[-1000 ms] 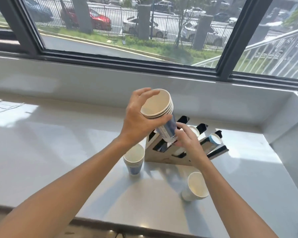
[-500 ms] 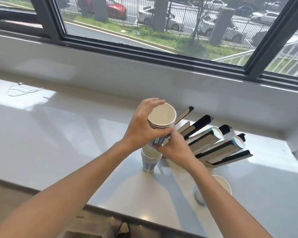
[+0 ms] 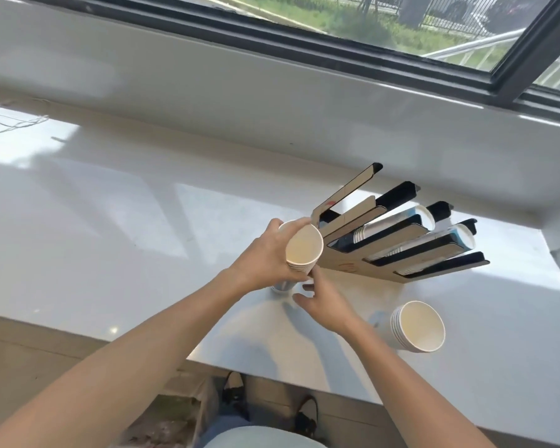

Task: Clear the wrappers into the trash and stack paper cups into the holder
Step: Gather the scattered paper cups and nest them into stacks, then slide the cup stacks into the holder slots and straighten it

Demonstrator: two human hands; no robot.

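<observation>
My left hand [image 3: 269, 257] grips a stack of white paper cups [image 3: 304, 250], tilted with the open mouth toward me, just left of the wooden cup holder [image 3: 346, 263]. My right hand [image 3: 320, 299] is right below that stack with fingers spread, holding nothing that I can see. Another cup stack [image 3: 282, 287] stands on the counter, mostly hidden under my left hand. A third stack [image 3: 417, 326] stands on the counter at the right. The holder's slanted black slots carry rows of cups [image 3: 398, 221].
The white counter [image 3: 110, 237] runs along a wall under a window. A thin white cable [image 3: 10, 124] lies at the far left. Below the counter's front edge I see my shoes [image 3: 233, 392] and the floor.
The view has tilted downward. My left hand has lowered the cup stack toward the counter beside the holder. My right hand has slipped off the stack's base and now sits just below it.
</observation>
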